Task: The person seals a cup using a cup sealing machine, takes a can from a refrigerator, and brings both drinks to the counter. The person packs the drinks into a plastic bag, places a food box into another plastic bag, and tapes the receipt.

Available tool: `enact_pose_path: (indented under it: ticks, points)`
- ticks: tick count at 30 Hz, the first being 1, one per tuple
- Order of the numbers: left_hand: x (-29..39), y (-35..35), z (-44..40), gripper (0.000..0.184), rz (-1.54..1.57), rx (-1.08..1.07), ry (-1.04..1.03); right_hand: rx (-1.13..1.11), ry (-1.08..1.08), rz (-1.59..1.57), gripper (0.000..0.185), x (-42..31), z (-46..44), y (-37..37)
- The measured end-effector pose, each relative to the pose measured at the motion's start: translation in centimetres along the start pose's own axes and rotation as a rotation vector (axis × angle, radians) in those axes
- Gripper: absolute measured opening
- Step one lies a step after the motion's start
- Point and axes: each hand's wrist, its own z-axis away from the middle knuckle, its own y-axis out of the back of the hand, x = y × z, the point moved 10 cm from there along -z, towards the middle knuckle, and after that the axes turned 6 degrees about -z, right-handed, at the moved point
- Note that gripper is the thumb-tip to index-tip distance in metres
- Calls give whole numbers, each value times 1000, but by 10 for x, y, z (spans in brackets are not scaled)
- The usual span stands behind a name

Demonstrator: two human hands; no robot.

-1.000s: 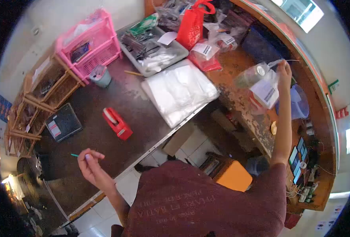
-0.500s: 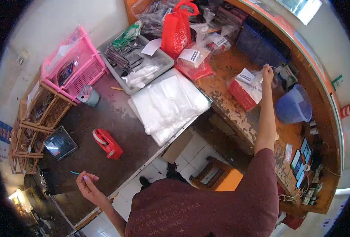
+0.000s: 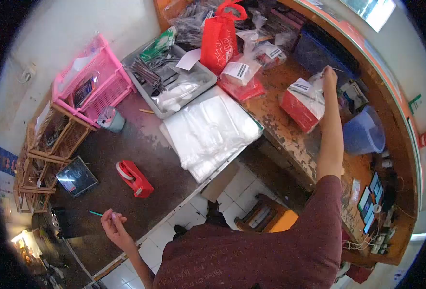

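Observation:
My right hand [image 3: 329, 78] is closed on the gathered top of a clear plastic bag [image 3: 317, 83] at the far right of the counter. Inside the bag is a red and white box [image 3: 299, 111] with a printed white slip on top. A thin pale strip shows beside my right fingertips, too fine to identify. Over the dark table at lower left, my left hand [image 3: 114, 229] pinches a thin teal stick [image 3: 96, 213]. Nearest to it on the table is a red tape dispenser [image 3: 135, 179].
A stack of clear plastic bags [image 3: 213, 132] lies at the table corner by a grey tray [image 3: 167, 79] of utensils. A red carrier bag [image 3: 219, 43] stands behind. A blue bucket [image 3: 365, 131] is right of my right forearm. A pink basket [image 3: 92, 79] stands at the left.
My right hand has moved slightly farther away, still gripping the bag's top. My left hand still holds the teal stick. The whole view has shifted a little.

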Motion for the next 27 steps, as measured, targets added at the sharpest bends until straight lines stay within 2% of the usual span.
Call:
enact_pose_path:
  ticks: [1, 2, 5, 6, 9, 12, 15, 18, 20, 27]
  points:
    - [-5, 5, -1, 18, -8, 13, -10, -31, 2, -30, 31, 9, -13, -5]
    - [-15, 11, -3, 18, -46, 18, 11, -23, -56, 95, 32, 18, -32, -4]
    - [-55, 31, -1, 19, -120, 35, 90, -141, 678, 858, 32, -14, -61, -44]
    - [-70, 40, -4, 20, -133, 43, 112, -228, 540, 900, 30, -19, -61, -60]
    - [-69, 45, -8, 21, -273, 93, 87, -292, 563, 1011, 28, -16, -83, -82]
    - [-77, 53, -8, 22, -298, 147, 115, -134, 430, 1077, 23, -13, -90, -85]
    - [-72, 54, -9, 22, -306, 182, 92, -29, 430, 986, 21, -13, -88, -86]
    - [-64, 43, -11, 22, -285, 185, 98, -65, 531, 945, 19, -1, -93, -96]
    - [-74, 41, -11, 22, -269, 174, 162, -87, 489, 955, 17, 16, -99, -100]
    - [-73, 21, -20, 22, -248, 102, 115, -73, 402, 823, 15, 49, -91, -88]
